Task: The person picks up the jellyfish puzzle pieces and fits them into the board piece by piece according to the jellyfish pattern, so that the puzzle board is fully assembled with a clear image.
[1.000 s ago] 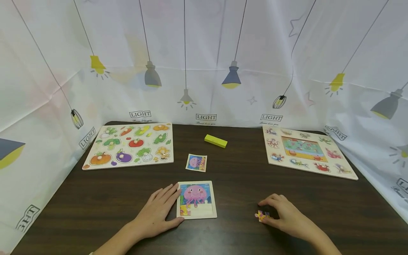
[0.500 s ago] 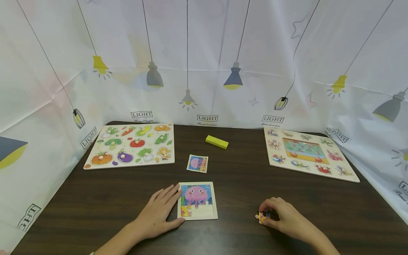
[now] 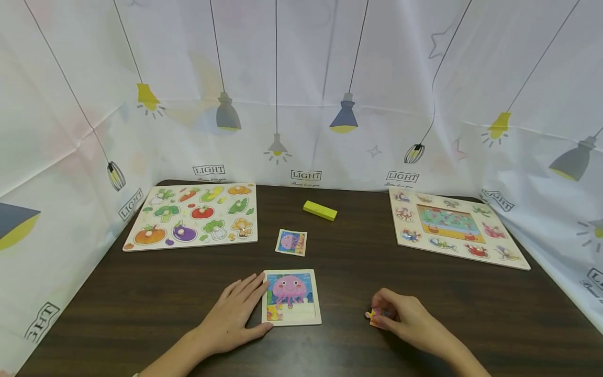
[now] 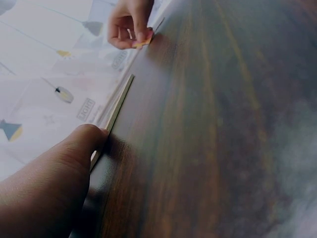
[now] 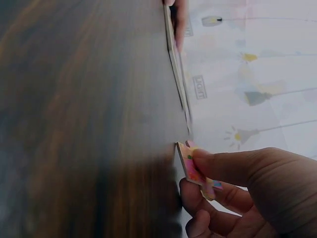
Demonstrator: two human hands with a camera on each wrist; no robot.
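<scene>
A square jellyfish jigsaw puzzle (image 3: pixel 317 298) in a pale wooden frame lies in front of me, its lower right part showing bare wood. My left hand (image 3: pixel 233 314) rests flat at the frame's left edge, fingers fairly straight, thumb near the lower left corner. To the right of the frame, my right hand (image 3: pixel 407 317) pinches a small puzzle piece (image 3: pixel 374 318) of yellow, pink and purple between thumb and fingers. In the right wrist view the thumb presses on the piece's (image 5: pixel 190 166) printed face. Part of the piece is hidden behind the fingers.
Beyond the frame lies a small jellyfish picture card (image 3: pixel 291 242), with a yellow block (image 3: pixel 320 210) farther back. A vegetable peg board (image 3: pixel 190 214) lies at the back left. A sea-animal board (image 3: pixel 459 228) lies at the back right. A printed cloth (image 3: pixel 301 78) hangs behind the dark table (image 3: pixel 339 345).
My right hand has shifted slightly left with the puzzle piece, and its fingers have closed in around it, covering more of it. The left hand stays on the frame.
</scene>
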